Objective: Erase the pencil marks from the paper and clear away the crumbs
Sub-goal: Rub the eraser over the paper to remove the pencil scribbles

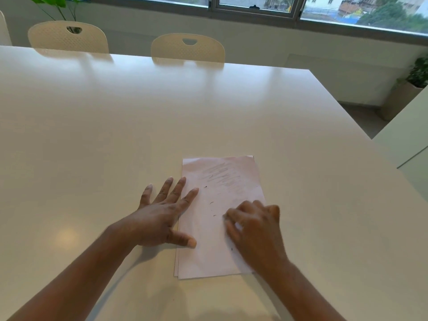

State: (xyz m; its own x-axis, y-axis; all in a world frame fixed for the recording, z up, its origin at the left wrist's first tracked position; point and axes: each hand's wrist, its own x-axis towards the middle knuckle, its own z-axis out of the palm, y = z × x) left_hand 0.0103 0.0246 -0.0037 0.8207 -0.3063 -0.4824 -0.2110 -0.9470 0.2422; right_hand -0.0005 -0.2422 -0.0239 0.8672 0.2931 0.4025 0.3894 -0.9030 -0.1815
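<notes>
A pale pink folded paper (203, 246) lies on the white table (162, 112) in front of me. Grey pencil scribbles (225, 177) cover its upper half. Dark eraser crumbs (212, 203) are scattered across the middle of the sheet. My left hand (162, 216) lies flat with fingers spread, pinning the paper's left edge. My right hand (254, 224) is blurred over the paper's right side, its fingers curled around a small white eraser (238, 227) that is mostly hidden.
Two cream chairs (187, 48) stand at the table's far side. The table's right edge (342, 107) drops to the floor, with a potted plant (416, 75) and a white counter (407, 135) beyond. A window runs along the back wall.
</notes>
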